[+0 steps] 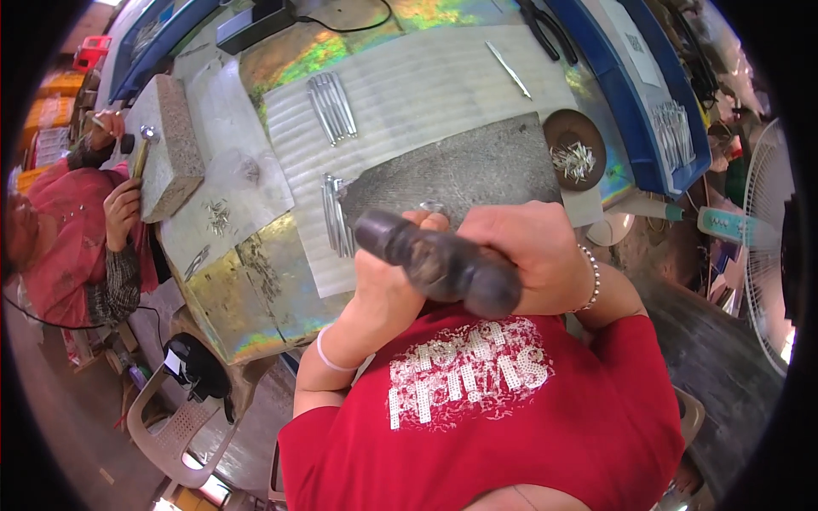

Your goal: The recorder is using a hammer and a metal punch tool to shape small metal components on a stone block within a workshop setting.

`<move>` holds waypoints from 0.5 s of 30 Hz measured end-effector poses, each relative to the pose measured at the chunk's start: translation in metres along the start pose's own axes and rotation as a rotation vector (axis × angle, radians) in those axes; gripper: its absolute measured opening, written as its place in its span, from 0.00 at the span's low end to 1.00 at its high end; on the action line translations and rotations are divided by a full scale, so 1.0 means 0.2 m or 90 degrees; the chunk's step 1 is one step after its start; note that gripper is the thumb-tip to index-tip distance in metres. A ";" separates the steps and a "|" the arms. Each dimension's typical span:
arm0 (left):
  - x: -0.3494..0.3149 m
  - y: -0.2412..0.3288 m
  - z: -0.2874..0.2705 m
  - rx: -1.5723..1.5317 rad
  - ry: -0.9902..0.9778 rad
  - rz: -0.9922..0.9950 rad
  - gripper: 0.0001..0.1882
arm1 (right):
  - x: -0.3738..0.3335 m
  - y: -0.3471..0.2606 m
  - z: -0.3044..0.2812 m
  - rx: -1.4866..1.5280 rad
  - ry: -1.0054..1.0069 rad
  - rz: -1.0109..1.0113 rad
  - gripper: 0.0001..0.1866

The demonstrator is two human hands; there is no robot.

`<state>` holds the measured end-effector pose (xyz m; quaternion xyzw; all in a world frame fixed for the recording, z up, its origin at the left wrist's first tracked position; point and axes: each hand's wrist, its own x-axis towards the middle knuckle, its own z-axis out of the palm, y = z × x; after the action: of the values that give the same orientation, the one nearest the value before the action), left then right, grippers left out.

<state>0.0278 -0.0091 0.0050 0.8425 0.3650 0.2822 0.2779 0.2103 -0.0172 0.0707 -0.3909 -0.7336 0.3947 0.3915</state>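
Note:
My right hand (532, 251) is closed around a ball-peen hammer (434, 268), whose dark head is raised over the near edge of a grey stone slab (460, 166). Partly behind that head, my left hand (388, 285) is closed at the slab's edge. A small shiny metal bit (433, 206) shows by its fingertips; whether the fingers grip it is hidden. Left of the slab lies a bundle of silver metal rods (335, 221), and farther off a second bundle of rods (332, 106). A round brown dish (558, 128) with small metal pins (574, 162) stands at the slab's right.
White foam sheeting (409, 85) covers the table, with a thin pointed silver rod (509, 70) and black-handled pliers (550, 30) beyond. Blue bins (609, 81) line the right. At left a co-worker (64, 221) holds a hammer beside a stone block (175, 149). A fan (771, 243) stands far right.

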 end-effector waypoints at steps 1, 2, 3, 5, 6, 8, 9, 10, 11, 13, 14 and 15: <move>0.00 0.01 -0.01 0.005 0.011 -0.002 0.14 | 0.01 -0.01 0.00 -0.001 -0.008 -0.009 0.12; 0.01 0.01 -0.02 -0.024 0.001 -0.021 0.13 | 0.02 -0.02 0.01 -0.021 -0.024 -0.011 0.11; 0.02 0.01 -0.02 -0.054 -0.008 -0.039 0.12 | 0.03 -0.03 0.01 -0.040 -0.041 -0.012 0.11; -0.02 -0.06 0.03 -0.025 0.021 0.050 0.10 | 0.02 -0.08 -0.01 -0.048 -0.046 0.023 0.13; -0.07 -0.13 0.08 0.019 0.025 0.076 0.10 | 0.01 -0.11 -0.03 -0.053 -0.043 0.066 0.14; -0.02 -0.09 0.02 -0.014 0.053 0.078 0.13 | -0.04 -0.15 -0.05 0.007 0.005 0.097 0.19; -0.01 -0.09 0.02 -0.020 0.065 0.087 0.14 | -0.08 -0.16 -0.07 0.034 0.015 0.132 0.21; -0.01 -0.08 0.01 -0.019 0.063 0.090 0.15 | -0.10 -0.19 -0.11 -0.059 -0.017 0.084 0.23; -0.01 -0.08 0.01 -0.019 0.071 0.088 0.15 | -0.11 -0.21 -0.12 -0.062 -0.024 0.080 0.23; -0.01 -0.08 0.01 -0.020 0.056 0.074 0.14 | -0.13 -0.24 -0.15 -0.125 -0.059 0.047 0.25; 0.00 -0.08 0.01 -0.022 0.058 0.074 0.14 | -0.13 -0.26 -0.16 -0.152 -0.069 0.043 0.26; 0.01 -0.08 0.00 -0.026 0.061 0.075 0.14 | -0.14 -0.27 -0.16 -0.154 -0.070 0.044 0.26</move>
<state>0.0212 0.0013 -0.0060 0.8423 0.3221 0.3452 0.2600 0.2356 -0.0528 0.1236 -0.4381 -0.7823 0.3373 0.2871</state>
